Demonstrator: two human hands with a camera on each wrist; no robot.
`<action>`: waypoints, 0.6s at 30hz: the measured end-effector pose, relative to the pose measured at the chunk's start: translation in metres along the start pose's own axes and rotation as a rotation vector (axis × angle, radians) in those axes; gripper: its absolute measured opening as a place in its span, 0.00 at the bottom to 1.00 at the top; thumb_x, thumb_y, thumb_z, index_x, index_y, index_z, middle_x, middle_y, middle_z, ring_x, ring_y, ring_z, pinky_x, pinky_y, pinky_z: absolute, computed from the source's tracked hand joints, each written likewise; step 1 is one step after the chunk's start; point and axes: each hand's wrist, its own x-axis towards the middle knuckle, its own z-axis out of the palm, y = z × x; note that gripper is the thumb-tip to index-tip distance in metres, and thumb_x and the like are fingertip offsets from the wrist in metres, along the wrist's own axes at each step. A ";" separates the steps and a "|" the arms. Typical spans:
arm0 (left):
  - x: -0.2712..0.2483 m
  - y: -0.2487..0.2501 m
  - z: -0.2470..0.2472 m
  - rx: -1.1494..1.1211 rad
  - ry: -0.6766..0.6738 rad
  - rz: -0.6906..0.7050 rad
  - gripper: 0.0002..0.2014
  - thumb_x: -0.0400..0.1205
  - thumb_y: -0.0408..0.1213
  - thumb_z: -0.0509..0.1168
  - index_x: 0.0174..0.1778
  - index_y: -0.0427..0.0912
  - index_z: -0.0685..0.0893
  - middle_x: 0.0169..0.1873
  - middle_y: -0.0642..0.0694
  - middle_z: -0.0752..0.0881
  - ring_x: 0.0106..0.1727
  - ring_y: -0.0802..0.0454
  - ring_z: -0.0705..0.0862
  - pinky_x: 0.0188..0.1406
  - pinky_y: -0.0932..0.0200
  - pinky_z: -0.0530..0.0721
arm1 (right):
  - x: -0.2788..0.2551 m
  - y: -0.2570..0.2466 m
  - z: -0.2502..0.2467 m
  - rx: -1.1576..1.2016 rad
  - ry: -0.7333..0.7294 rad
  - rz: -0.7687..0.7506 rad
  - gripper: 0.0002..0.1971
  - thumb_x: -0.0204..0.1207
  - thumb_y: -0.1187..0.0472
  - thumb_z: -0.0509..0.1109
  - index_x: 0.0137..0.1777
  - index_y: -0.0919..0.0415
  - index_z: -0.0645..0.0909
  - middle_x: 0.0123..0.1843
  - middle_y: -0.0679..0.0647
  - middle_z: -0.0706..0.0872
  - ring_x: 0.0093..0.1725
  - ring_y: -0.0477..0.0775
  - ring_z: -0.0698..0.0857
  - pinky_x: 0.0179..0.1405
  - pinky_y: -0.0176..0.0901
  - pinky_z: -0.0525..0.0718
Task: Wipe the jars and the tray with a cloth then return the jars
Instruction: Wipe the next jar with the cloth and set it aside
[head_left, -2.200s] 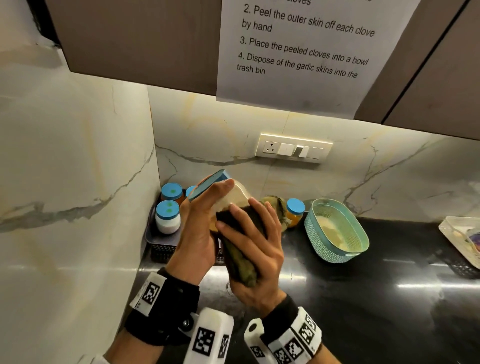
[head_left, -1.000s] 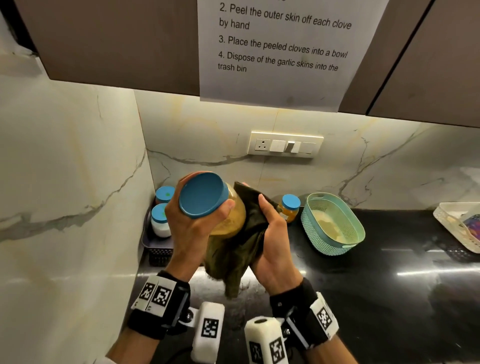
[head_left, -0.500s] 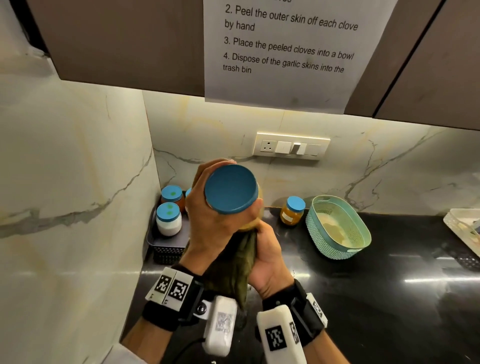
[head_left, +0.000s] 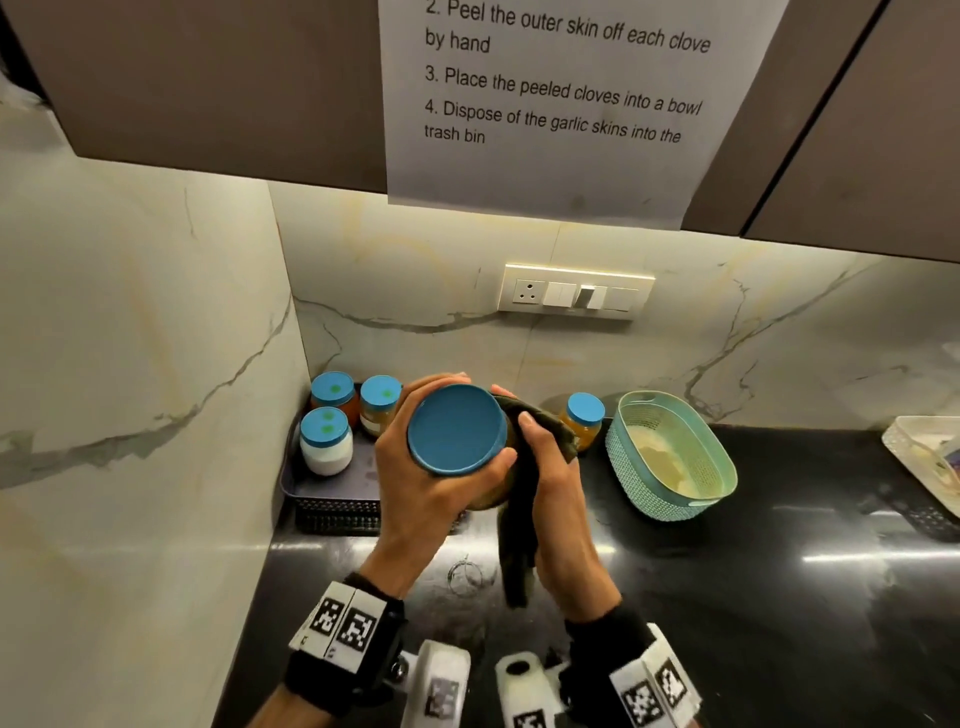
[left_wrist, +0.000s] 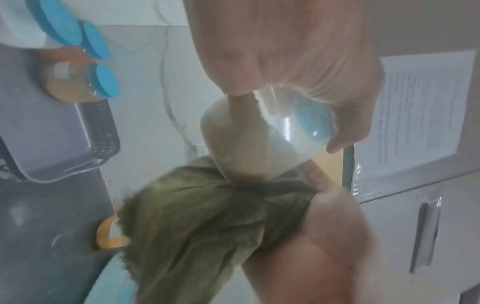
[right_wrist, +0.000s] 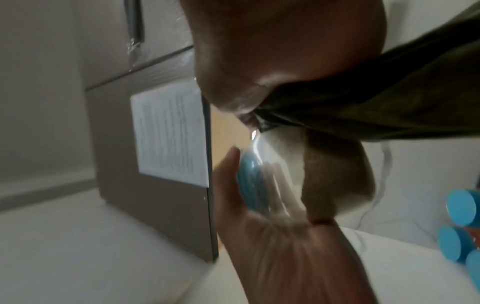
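Note:
My left hand (head_left: 415, 483) grips a glass jar with a blue lid (head_left: 456, 429) above the counter, lid facing me. In the left wrist view the jar (left_wrist: 249, 139) shows pale contents, and my left hand (left_wrist: 285, 61) wraps round it near the lid. My right hand (head_left: 556, 499) holds a dark olive cloth (head_left: 519, 535) against the jar's right side; the cloth (left_wrist: 197, 226) bunches under the jar's base. A grey tray (head_left: 332, 493) in the corner holds three blue-lidded jars (head_left: 326, 441). Another small jar (head_left: 584, 421) stands on the counter behind my right hand.
A teal basket (head_left: 675, 457) sits on the black counter (head_left: 779, 597) to the right. A white tray (head_left: 924, 457) lies at the right edge. Marble walls close the corner at left and behind. Cupboards with a taped paper sheet (head_left: 561, 104) hang overhead.
The jar has come down and turned so its lid faces me more squarely. The cloth in my right hand has moved from beneath the jar up along its right side.

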 end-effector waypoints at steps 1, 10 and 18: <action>-0.001 -0.001 0.000 -0.051 -0.004 -0.046 0.35 0.66 0.44 0.84 0.68 0.39 0.84 0.66 0.44 0.87 0.70 0.40 0.85 0.69 0.49 0.85 | 0.004 -0.005 -0.003 -0.013 -0.030 0.040 0.18 0.92 0.57 0.59 0.70 0.59 0.88 0.66 0.58 0.93 0.68 0.57 0.91 0.64 0.46 0.90; 0.008 -0.010 0.010 -0.265 -0.079 -0.293 0.35 0.61 0.50 0.86 0.64 0.50 0.87 0.65 0.47 0.90 0.67 0.46 0.88 0.58 0.53 0.90 | 0.027 0.004 -0.038 -0.004 0.041 0.424 0.20 0.85 0.45 0.66 0.62 0.57 0.93 0.64 0.65 0.93 0.64 0.67 0.91 0.72 0.64 0.85; 0.007 -0.058 0.067 0.005 -0.123 -0.157 0.33 0.66 0.49 0.86 0.65 0.41 0.85 0.60 0.45 0.87 0.65 0.45 0.87 0.63 0.55 0.87 | 0.017 0.020 -0.110 0.020 0.227 0.549 0.30 0.79 0.47 0.70 0.72 0.71 0.85 0.69 0.81 0.85 0.69 0.84 0.84 0.78 0.76 0.79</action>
